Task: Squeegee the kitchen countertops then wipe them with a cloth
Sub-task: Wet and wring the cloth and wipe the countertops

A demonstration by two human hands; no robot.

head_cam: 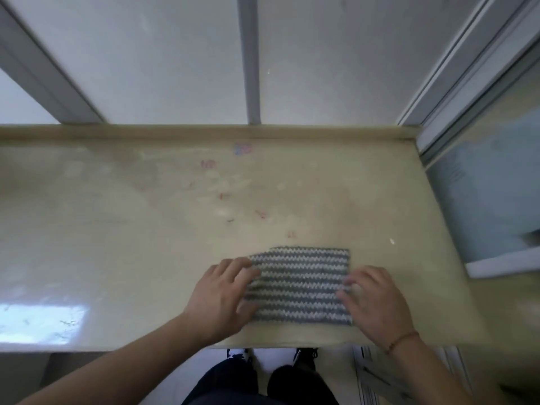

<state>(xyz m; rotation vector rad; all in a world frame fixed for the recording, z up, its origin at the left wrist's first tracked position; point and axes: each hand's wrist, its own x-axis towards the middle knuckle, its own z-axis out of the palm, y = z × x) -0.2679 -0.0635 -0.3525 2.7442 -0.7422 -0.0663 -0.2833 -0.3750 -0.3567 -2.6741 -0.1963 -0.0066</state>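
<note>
Now wiping: both hands, left (222, 290) and right (372, 299), press seemingly flat-fingered on the cloth (301, 285) near the table (117, 229) front edge. Next, sweep toward the red marks (208, 164).

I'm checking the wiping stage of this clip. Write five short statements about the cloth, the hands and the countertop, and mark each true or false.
1. The striped cloth lies flat on the countertop. True.
2. Only one hand touches the cloth. False: the left hand rests on its left edge and the right hand on its right edge.
3. A squeegee lies on the countertop beside the cloth. False: no squeegee is in view.
4. Small reddish marks show on the countertop beyond the cloth. True.
5. The cloth sits against the back ledge. False: it lies near the front edge, close to the person.
</note>
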